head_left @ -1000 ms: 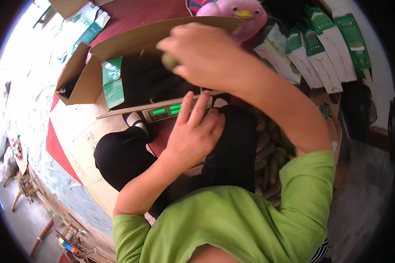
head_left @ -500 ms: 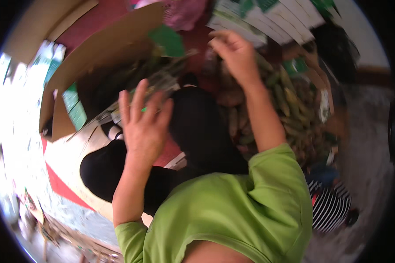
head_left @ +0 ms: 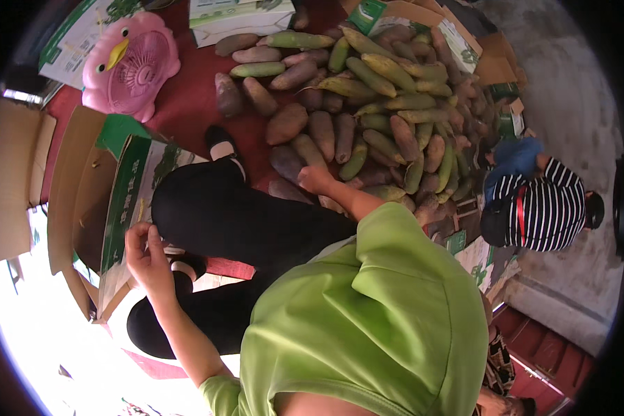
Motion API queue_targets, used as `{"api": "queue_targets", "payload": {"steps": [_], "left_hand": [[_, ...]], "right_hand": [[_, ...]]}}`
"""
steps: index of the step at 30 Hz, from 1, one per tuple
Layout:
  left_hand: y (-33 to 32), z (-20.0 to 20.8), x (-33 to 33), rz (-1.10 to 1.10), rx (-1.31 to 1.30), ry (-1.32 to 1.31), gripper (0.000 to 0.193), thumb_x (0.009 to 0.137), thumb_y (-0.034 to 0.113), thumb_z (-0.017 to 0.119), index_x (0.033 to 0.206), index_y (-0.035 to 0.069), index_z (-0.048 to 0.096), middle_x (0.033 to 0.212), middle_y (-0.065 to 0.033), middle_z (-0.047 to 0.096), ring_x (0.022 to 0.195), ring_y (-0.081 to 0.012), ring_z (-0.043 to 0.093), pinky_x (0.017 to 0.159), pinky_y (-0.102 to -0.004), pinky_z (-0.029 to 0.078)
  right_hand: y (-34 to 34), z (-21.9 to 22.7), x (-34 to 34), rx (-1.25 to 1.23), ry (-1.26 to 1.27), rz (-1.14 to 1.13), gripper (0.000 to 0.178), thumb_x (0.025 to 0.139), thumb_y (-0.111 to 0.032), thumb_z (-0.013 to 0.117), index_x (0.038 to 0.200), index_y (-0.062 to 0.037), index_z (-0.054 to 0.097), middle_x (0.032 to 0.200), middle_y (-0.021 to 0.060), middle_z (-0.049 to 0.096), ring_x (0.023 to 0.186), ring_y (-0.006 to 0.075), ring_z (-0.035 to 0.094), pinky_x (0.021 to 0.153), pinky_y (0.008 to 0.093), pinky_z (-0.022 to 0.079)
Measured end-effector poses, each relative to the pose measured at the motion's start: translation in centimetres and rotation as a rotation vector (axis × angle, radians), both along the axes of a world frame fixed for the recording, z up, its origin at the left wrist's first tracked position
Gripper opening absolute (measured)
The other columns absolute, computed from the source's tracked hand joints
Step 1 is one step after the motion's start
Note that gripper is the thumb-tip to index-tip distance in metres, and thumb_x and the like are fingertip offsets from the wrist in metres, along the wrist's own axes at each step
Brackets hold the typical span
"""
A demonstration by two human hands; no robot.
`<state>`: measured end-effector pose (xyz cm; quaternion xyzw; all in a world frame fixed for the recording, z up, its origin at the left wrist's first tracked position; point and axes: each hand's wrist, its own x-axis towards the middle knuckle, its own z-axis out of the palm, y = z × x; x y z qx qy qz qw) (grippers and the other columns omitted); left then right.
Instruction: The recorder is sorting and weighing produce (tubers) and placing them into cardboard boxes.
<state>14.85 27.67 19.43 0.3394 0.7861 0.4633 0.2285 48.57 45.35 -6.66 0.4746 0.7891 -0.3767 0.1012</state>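
A large pile of long, thick root vegetables [head_left: 388,104], some green and some reddish brown, lies on the red floor covering ahead of me. My right hand [head_left: 315,180] is down at the pile's near left edge, closed beside a dark purplish root [head_left: 286,163]. Its fingertips are hidden, so what they grip cannot be made out. Off to the left, my left hand [head_left: 147,256] hovers by a cardboard box with a green band [head_left: 126,197]. Its fingers are loosely bent with the thumb apart, and nothing shows in them.
A pink animal-shaped plastic basket [head_left: 145,66] sits at the far left, near a white carton [head_left: 239,21]. Open brown cardboard [head_left: 73,180] stands along the left side. A person in a striped top [head_left: 548,204] is to the right. My black-clad legs [head_left: 236,215] lie between my hands.
The view has swung, bringing the pile ahead of me. My right hand has come down from a raised position to the roots. My left hand's spread fingers have curled, beside the box.
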Motion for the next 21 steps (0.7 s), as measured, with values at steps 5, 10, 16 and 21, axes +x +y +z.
{"api": "queue_targets", "payload": {"steps": [5,10,16,21], "left_hand": [[-0.8,0.9,1.9,0.066,-0.059,-0.098,0.005,0.090,0.003,0.054,0.095,0.002,0.054,0.089,-0.0016,0.053,0.074,-0.0068,0.053,0.060,-0.0189,0.048],[-3.3,0.0,7.2,-0.058,-0.024,0.026,0.005,0.085,-0.004,0.057,0.087,-0.001,0.054,0.092,-0.0048,0.051,0.074,-0.0102,0.054,0.060,-0.0204,0.046],[-5.1,-1.8,9.4,0.049,0.033,-0.042,0.026,0.087,0.002,0.058,0.111,0.001,0.050,0.110,-0.0072,0.047,0.100,-0.0165,0.051,0.079,-0.0288,0.047],[-3.1,-0.2,9.1,0.082,0.078,0.081,0.046,0.087,0.001,0.055,0.131,0.004,0.042,0.130,-0.0100,0.040,0.117,-0.0226,0.046,0.086,-0.0319,0.046]], "right_hand": [[0.9,-1.9,3.6,0.074,-0.177,-0.002,0.018,0.075,-0.018,0.062,0.091,-0.0117,0.069,0.091,0.0143,0.067,0.083,0.0315,0.064,0.076,0.0389,0.051],[2.6,1.5,6.6,-0.083,0.025,-0.309,0.020,0.074,-0.019,0.062,0.089,-0.0071,0.069,0.090,0.0173,0.066,0.084,0.0345,0.063,0.077,0.0408,0.050],[7.1,2.6,11.6,0.184,-0.030,-0.579,0.022,0.074,-0.017,0.064,0.092,-0.0060,0.067,0.091,0.0176,0.066,0.090,0.0353,0.062,0.079,0.0407,0.050],[11.7,4.4,17.0,0.460,-0.159,-0.672,0.021,0.075,-0.015,0.062,0.093,-0.0064,0.066,0.094,0.0182,0.065,0.091,0.0362,0.061,0.080,0.0426,0.049]]}}
